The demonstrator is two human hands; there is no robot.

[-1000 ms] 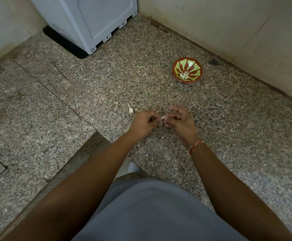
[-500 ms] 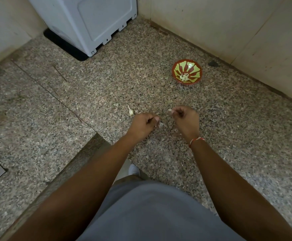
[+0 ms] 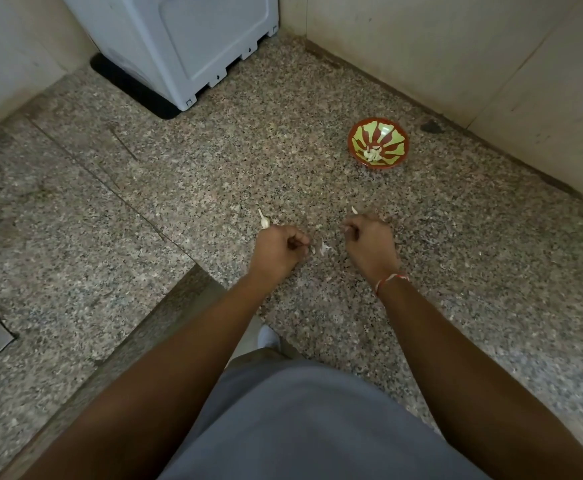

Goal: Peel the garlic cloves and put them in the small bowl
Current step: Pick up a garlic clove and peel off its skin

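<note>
Your hands are apart — left hand (image 3: pixel 279 245) curled, probably round a clove; right hand (image 3: pixel 369 237) pinches a skin scrap, far from the bowl (image 3: pixel 359 133).

Speckled stone floor (image 3: pixel 318 174), glossy bowl (image 3: pixel 399 136)

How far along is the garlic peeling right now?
Done: a few peeled cloves lie in the small bowl. In hand: both hands are curled, the left hand and right hand apart, with skin scraps on the floor between them; what each grip holds is hidden. Left: one unpeeled clove on the floor beside the left hand.
</note>
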